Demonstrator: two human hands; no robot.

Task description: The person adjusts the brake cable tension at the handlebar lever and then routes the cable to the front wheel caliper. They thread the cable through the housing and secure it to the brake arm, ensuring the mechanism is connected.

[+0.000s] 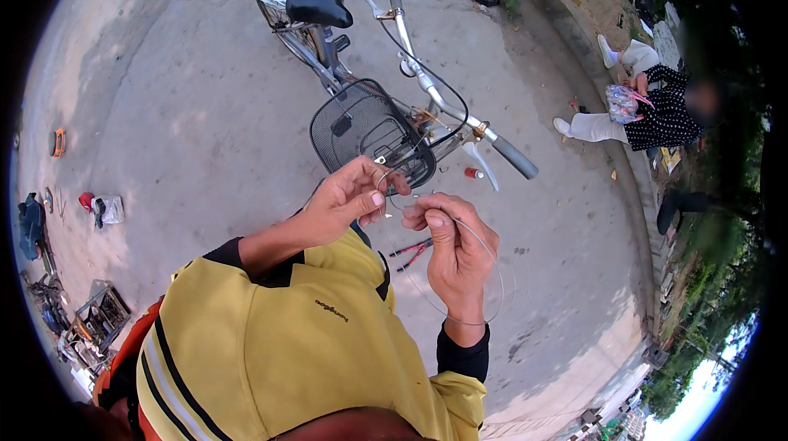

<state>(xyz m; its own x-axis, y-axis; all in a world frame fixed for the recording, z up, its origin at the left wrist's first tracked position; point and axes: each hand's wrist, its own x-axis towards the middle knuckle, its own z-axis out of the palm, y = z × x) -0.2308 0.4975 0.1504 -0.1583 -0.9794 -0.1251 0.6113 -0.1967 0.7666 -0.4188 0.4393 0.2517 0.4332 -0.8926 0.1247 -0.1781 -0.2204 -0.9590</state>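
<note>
While fingers (442, 231) hold it, the thin silvery wire (501, 287) curves loosely

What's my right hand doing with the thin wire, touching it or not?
Touching: the head view shows your right hand with the thin wire emerging from between thumb and fingers.

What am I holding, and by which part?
A thin wire, pinched by your left hand and right hand at two places close together; whether either is an end, I can't tell.
</note>
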